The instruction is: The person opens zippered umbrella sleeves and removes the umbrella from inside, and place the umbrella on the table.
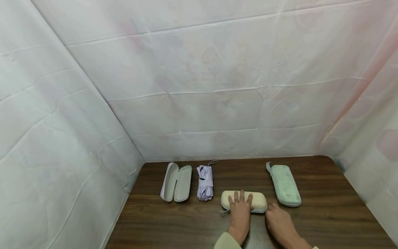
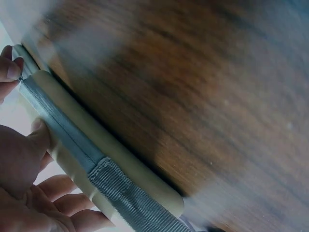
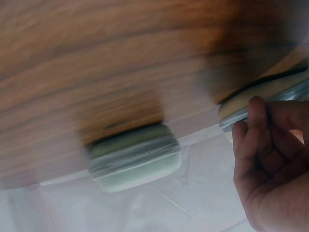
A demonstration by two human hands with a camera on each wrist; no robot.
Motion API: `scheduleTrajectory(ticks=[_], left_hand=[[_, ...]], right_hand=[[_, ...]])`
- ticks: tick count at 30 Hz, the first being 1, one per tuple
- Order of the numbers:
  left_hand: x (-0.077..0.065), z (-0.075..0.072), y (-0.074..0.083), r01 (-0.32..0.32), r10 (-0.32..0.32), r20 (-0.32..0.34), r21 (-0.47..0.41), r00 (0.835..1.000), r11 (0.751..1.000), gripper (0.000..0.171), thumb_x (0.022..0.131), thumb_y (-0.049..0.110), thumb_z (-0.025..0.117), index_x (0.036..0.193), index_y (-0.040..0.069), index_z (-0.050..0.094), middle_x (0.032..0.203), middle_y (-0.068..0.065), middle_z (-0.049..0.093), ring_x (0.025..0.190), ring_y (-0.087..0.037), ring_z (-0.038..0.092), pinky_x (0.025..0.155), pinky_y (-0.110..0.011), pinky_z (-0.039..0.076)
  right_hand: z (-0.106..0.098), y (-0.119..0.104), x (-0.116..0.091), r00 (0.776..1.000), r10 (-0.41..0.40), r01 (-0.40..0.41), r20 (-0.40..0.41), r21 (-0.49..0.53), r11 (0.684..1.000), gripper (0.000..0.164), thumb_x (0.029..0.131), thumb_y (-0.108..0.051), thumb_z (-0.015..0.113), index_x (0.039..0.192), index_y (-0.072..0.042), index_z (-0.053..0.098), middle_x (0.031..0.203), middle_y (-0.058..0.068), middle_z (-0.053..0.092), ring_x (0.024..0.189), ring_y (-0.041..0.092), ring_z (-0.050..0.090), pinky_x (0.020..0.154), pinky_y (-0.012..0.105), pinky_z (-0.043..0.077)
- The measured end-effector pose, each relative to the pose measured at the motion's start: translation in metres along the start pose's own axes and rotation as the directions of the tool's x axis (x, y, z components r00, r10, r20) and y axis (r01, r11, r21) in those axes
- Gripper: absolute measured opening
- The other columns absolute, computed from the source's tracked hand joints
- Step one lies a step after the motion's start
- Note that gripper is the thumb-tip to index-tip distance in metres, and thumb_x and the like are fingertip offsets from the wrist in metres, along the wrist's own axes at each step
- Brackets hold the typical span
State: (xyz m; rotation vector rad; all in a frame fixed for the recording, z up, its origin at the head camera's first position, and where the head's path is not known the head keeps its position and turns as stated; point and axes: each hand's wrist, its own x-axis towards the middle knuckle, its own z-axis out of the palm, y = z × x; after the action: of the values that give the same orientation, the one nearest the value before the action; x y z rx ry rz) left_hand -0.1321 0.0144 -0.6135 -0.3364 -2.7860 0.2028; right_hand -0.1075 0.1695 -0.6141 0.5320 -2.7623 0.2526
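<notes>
A cream glasses case with a grey zip band lies lengthwise near the front of the table. My left hand presses on its top with fingers spread, the thumb against the near side. At the case's right end, my right hand has its fingers curled, and its thumb and fingertip pinch the zip pull, mostly hidden by them. A grey woven strap sticks out at the left end. The zip's two edges run together along the side seen in the left wrist view.
A pale green glasses case with a grey strap lies right of my right hand. To the left are a folded lilac umbrella with a wrist loop and an opened grey glasses case. White cloth hangs behind the brown table.
</notes>
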Motion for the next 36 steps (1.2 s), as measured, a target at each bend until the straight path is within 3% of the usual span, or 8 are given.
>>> scheduleTrajectory(ticks=[10, 27, 36], left_hand=[[-0.003, 0.002, 0.001, -0.002, 0.003, -0.056, 0.019, 0.998, 1.000, 0.051, 0.083, 0.057, 0.067, 0.132, 0.043, 0.072, 0.137, 0.004, 0.069, 0.126, -0.021, 0.066, 0.098, -0.047, 0.056], [-0.004, 0.005, 0.001, 0.006, -0.005, -0.082, 0.012, 0.997, 1.000, 0.052, 0.080, 0.055, 0.071, 0.130, 0.042, 0.073, 0.136, 0.003, 0.070, 0.126, -0.021, 0.066, 0.098, -0.048, 0.056], [-0.005, 0.006, 0.001, 0.000, 0.001, -0.105, 0.011, 0.994, 1.000, 0.052, 0.079, 0.055, 0.072, 0.130, 0.041, 0.073, 0.134, 0.003, 0.070, 0.124, -0.022, 0.067, 0.097, -0.048, 0.056]], right_hand=[[0.001, -0.013, -0.002, 0.997, 0.046, -0.046, 0.054, 0.001, 0.999, 0.017, 0.070, 0.005, 0.082, 0.069, -0.005, 0.069, 0.071, 0.004, 0.059, 0.071, 0.022, 0.056, 0.053, 0.033, 0.051], [0.004, -0.035, 0.000, 0.994, 0.094, -0.094, 0.049, -0.021, 0.995, 0.015, 0.073, 0.004, 0.082, 0.070, -0.003, 0.070, 0.070, 0.005, 0.059, 0.072, 0.023, 0.057, 0.053, 0.035, 0.054], [0.004, -0.045, 0.003, 0.981, 0.146, -0.146, 0.129, -0.005, 0.989, 0.014, 0.079, 0.001, 0.083, 0.075, -0.003, 0.071, 0.074, 0.007, 0.061, 0.076, 0.025, 0.059, 0.054, 0.037, 0.055]])
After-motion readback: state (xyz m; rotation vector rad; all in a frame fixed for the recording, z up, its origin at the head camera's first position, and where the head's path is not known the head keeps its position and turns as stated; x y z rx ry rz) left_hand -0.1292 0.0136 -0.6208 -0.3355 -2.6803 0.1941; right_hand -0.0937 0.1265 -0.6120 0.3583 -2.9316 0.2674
